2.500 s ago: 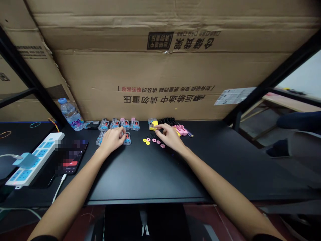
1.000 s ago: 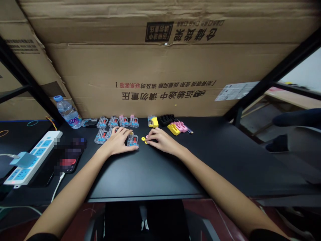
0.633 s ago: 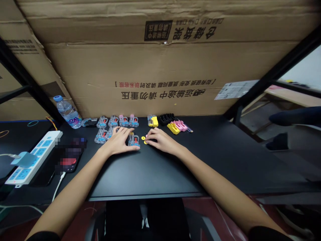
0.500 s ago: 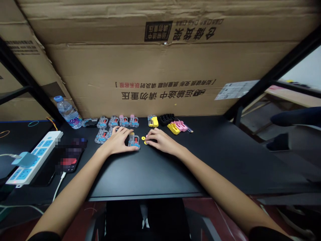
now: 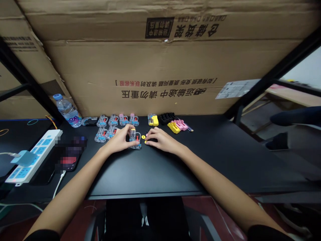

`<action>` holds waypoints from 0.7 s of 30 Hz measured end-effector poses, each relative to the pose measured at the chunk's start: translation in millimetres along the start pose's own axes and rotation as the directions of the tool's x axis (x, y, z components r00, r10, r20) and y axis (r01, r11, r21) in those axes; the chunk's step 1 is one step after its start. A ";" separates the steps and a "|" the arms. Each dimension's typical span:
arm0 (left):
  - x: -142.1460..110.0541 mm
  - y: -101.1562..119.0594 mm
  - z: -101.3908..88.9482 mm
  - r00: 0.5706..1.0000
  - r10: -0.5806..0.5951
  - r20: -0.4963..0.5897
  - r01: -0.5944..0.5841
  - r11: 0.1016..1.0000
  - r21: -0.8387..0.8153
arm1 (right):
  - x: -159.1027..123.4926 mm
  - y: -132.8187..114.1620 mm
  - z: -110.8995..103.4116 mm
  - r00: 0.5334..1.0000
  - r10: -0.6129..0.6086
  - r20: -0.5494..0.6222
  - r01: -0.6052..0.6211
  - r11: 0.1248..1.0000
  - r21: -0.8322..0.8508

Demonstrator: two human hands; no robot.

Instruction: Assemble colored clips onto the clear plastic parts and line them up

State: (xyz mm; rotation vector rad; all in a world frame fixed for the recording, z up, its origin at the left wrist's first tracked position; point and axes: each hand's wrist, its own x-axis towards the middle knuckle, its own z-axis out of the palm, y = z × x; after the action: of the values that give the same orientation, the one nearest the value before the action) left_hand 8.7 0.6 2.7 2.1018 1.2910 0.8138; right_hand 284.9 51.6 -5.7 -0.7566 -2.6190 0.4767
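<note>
My left hand (image 5: pixel 122 139) is closed around a small clear plastic toy (image 5: pixel 135 140) with a yellow top, a red trigger-like piece and blue bits inside. The toy stands tilted slightly up off the table. Just to its right, my right hand (image 5: pixel 160 139) has its thumb and fingertips together at a small yellow disc (image 5: pixel 145 142), mostly hidden by the fingers. Another yellow disc (image 5: pixel 143 137) lies flat between the hands. A tiny pink piece (image 5: pixel 146 135) and a dark one are half covered by my right fingers.
Several similar clear toys (image 5: pixel 102 120) stand at the back left. Behind my right hand are a clear-and-yellow toy (image 5: pixel 153 119), black pieces (image 5: pixel 167 118), yellow pieces (image 5: pixel 173 127) and pink pieces (image 5: pixel 181 125). A bottle (image 5: pixel 67 110), power strip (image 5: pixel 35 155) and phone (image 5: pixel 72 154) lie left; cardboard (image 5: pixel 140 63) backs the table.
My left fingers have closed in on the clear toy, which now tilts and sits slightly further right. My right hand has barely moved; its fingertips cover more of the yellow disc.
</note>
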 end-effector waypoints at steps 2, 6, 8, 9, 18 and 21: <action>1.5 -2.8 4.8 1.000 -0.023 0.009 0.025 0.982 -0.187 | 0.3 -0.7 -0.6 1.000 -0.008 0.006 0.008 1.000 0.009; 2.8 -4.3 13.5 0.996 -0.084 0.026 0.087 0.903 -0.421 | 0.9 -4.2 -2.4 1.000 -0.008 0.012 0.007 1.000 0.030; 2.8 -2.7 16.7 0.992 -0.125 0.023 0.121 0.874 -0.471 | 1.1 -6.1 -3.0 1.000 0.010 -0.002 -0.010 0.998 0.059; 2.8 -1.6 18.0 0.989 -0.148 0.021 0.139 0.863 -0.485 | 1.3 -7.0 -3.1 1.000 0.024 -0.010 -0.023 0.996 0.091; 3.2 1.4 28.0 0.981 -0.194 -0.004 0.169 0.864 -0.474 | 5.9 -22.1 2.2 0.954 0.255 -0.158 -0.136 0.836 0.531; 2.9 1.6 28.1 0.984 -0.177 -0.012 0.151 0.874 -0.463 | 7.2 -25.8 8.5 0.960 0.244 -0.136 -0.125 0.811 0.571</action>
State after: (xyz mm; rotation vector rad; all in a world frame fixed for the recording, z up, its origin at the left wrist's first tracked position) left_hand 31.2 -1.1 -14.5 1.5817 1.1460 0.9943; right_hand 264.3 33.3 -0.6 -0.8043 -2.0519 1.1018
